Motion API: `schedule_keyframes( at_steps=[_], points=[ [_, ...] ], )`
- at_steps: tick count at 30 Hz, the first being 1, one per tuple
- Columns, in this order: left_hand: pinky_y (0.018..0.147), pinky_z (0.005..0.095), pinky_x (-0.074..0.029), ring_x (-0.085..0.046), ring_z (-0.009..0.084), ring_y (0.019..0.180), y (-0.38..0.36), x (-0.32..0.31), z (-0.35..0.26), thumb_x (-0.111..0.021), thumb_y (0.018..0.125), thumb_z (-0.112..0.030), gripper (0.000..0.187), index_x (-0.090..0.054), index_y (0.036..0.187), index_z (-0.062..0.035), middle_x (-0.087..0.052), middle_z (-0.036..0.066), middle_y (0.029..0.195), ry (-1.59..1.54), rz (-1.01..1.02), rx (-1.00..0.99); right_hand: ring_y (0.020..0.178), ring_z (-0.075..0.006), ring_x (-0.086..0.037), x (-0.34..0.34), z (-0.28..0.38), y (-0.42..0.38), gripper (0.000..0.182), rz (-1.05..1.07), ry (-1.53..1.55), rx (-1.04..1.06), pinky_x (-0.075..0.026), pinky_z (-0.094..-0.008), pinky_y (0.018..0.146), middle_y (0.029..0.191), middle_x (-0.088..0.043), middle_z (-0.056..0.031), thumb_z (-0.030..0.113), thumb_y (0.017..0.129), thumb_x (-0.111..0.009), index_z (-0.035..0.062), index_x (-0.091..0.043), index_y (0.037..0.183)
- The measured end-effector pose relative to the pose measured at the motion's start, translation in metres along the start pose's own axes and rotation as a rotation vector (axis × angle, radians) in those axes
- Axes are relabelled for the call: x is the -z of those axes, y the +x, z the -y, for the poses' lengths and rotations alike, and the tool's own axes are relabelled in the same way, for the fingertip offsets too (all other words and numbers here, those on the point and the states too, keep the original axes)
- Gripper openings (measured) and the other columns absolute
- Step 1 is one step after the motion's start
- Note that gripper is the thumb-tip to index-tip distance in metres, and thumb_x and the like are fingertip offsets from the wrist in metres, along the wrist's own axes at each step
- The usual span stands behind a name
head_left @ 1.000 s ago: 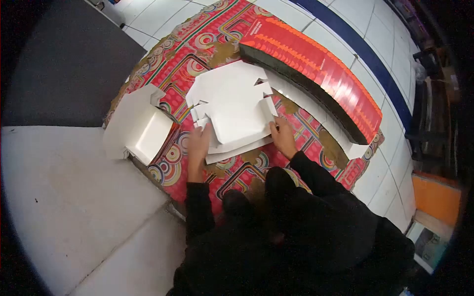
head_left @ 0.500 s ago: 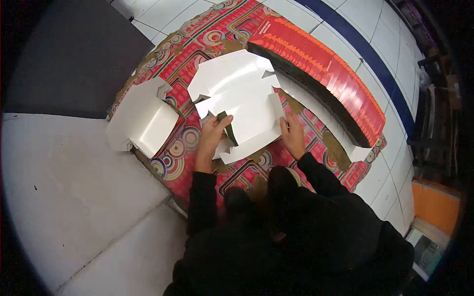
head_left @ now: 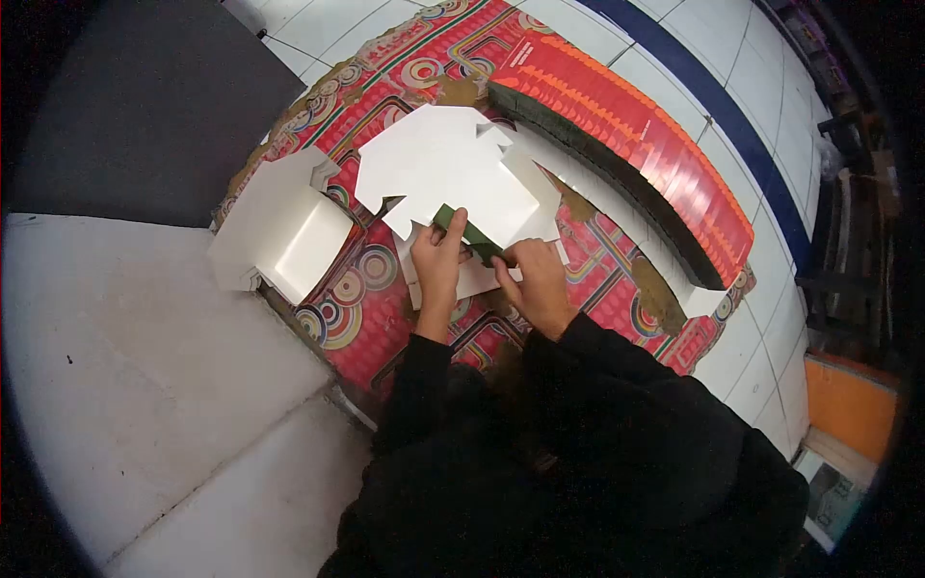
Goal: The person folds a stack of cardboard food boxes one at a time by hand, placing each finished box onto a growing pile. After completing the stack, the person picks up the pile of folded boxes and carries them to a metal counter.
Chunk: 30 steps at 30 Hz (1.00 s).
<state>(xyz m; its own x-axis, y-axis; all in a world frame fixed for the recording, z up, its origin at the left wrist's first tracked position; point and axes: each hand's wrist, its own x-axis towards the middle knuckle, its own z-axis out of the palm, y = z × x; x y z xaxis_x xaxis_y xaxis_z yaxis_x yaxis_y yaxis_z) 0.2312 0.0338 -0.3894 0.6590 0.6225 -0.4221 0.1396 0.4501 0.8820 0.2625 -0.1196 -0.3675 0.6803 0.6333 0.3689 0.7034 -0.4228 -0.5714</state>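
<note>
A white carton (head_left: 443, 164) with notched flaps lies part-folded on the patterned red mat, its near edge showing a dark green outer side. My left hand (head_left: 438, 260) is closed on that green flap, with a finger along it. At the flap's other end, my right hand (head_left: 538, 281) pinches the carton's near edge. Left of them stands a second white carton (head_left: 306, 246), part-folded, touched by neither hand. Beyond the carton, a long row of stacked red-orange cartons (head_left: 636, 135) curves to the right.
The patterned red mat (head_left: 385, 323) lies under the cartons. A dark grey panel (head_left: 145, 106) is at the upper left, over a pale floor slab (head_left: 145, 356). White tiles with a dark blue stripe (head_left: 694, 87) lie beyond. An orange box (head_left: 848, 405) sits at the far right.
The near flap of the carton has been folded up, showing more green. My right hand has moved left from the carton's right side to its near edge, close to my left hand.
</note>
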Motion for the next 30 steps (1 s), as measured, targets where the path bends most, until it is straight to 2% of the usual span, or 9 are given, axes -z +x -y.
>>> schedule_keyframes(
  at_steps=[2,6,11,16,18,21,24,26,30],
  points=[
    [0.055,0.0218,-0.049,-0.059,0.0069,0.067,0.001,0.002,0.008,-0.077,0.088,-0.03,0.036,-0.065,0.1,0.0014,-0.066,0.004,0.087,0.0,0.006,-0.035,0.073,-0.0293,-0.057,0.002,0.006,0.002,0.019,-0.104,0.035,-0.121,-0.04,-0.0413,0.07,0.076,-0.058,-0.0091,0.01,0.081,-0.074,0.0051,-0.056,0.082],
    [0.057,0.0202,-0.046,-0.059,0.0064,0.071,-0.004,-0.005,0.016,-0.076,0.089,-0.025,0.031,-0.065,0.098,0.0015,-0.067,0.004,0.086,0.068,-0.031,-0.171,0.081,-0.0283,-0.057,-0.003,0.006,-0.003,0.018,-0.044,-0.006,-0.146,-0.041,-0.0409,0.076,0.08,-0.057,-0.0086,0.014,0.084,-0.071,0.0057,-0.055,0.086],
    [0.061,0.0213,-0.047,-0.06,0.0068,0.074,-0.004,-0.004,0.015,-0.077,0.088,-0.023,0.029,-0.064,0.096,0.0019,-0.067,0.004,0.087,-0.009,-0.068,-0.088,0.081,-0.0285,-0.056,-0.003,0.007,-0.008,0.016,-0.063,0.017,-0.226,-0.04,-0.041,0.075,0.08,-0.056,-0.0087,0.013,0.085,-0.068,0.0058,-0.054,0.086],
    [0.053,0.0211,-0.05,-0.062,0.0083,0.071,-0.009,-0.009,0.02,-0.074,0.09,-0.022,0.03,-0.063,0.101,0.0027,-0.066,0.005,0.091,0.048,-0.015,-0.075,0.082,-0.0291,-0.055,-0.003,0.007,-0.004,0.015,0.013,-0.033,-0.216,-0.04,-0.0415,0.076,0.084,-0.055,-0.0093,0.011,0.084,-0.068,0.0064,-0.055,0.089],
    [0.059,0.0233,-0.053,-0.063,0.0095,0.077,-0.005,-0.007,0.036,-0.075,0.089,-0.021,0.03,-0.063,0.102,0.0034,-0.066,0.005,0.093,0.148,0.072,-0.265,0.082,-0.0293,-0.054,-0.002,0.006,-0.004,0.016,0.05,-0.045,-0.192,-0.041,-0.0414,0.077,0.085,-0.054,-0.0093,0.011,0.083,-0.068,0.0067,-0.055,0.09],
    [0.064,0.0257,-0.052,-0.063,0.0108,0.08,0.002,0.005,0.044,-0.075,0.089,-0.026,0.034,-0.062,0.103,0.0026,-0.067,0.006,0.093,0.095,0.112,-0.129,0.076,-0.0317,-0.055,-0.006,0.006,-0.002,0.016,-0.057,-0.087,-0.093,-0.041,-0.0433,0.068,0.078,-0.054,-0.0101,0.01,0.082,-0.071,0.0052,-0.056,0.088],
    [0.07,0.0286,-0.056,-0.064,0.0151,0.085,0.001,0.022,0.032,-0.069,0.094,-0.034,0.045,-0.058,0.115,0.0035,-0.066,0.009,0.102,-0.061,0.065,0.117,0.082,-0.0343,-0.06,-0.009,0.003,-0.003,0.017,0.131,0.097,-0.323,-0.044,-0.0441,0.068,0.082,-0.059,-0.0129,0.009,0.083,-0.069,0.0039,-0.056,0.094],
    [0.072,0.0301,-0.057,-0.065,0.0168,0.086,0.003,0.03,0.022,-0.065,0.095,-0.037,0.048,-0.055,0.121,0.0021,-0.065,0.009,0.105,-0.099,-0.007,0.092,0.088,-0.0375,-0.064,-0.008,0.003,-0.003,0.019,0.291,0.34,-0.547,-0.048,-0.0438,0.069,0.09,-0.064,-0.0167,0.008,0.085,-0.066,0.0024,-0.056,0.1],
    [0.078,0.0332,-0.058,-0.064,0.015,0.08,0.038,0.052,0.041,-0.064,0.096,-0.039,0.045,-0.065,0.118,0.0006,-0.067,0.007,0.095,0.036,-0.104,0.05,0.088,-0.0373,-0.066,-0.029,-0.007,-0.011,0.022,0.396,0.283,-0.53,-0.051,-0.044,0.071,0.093,-0.067,-0.017,0.011,0.085,-0.063,0.0028,-0.059,0.106]
  ],
)
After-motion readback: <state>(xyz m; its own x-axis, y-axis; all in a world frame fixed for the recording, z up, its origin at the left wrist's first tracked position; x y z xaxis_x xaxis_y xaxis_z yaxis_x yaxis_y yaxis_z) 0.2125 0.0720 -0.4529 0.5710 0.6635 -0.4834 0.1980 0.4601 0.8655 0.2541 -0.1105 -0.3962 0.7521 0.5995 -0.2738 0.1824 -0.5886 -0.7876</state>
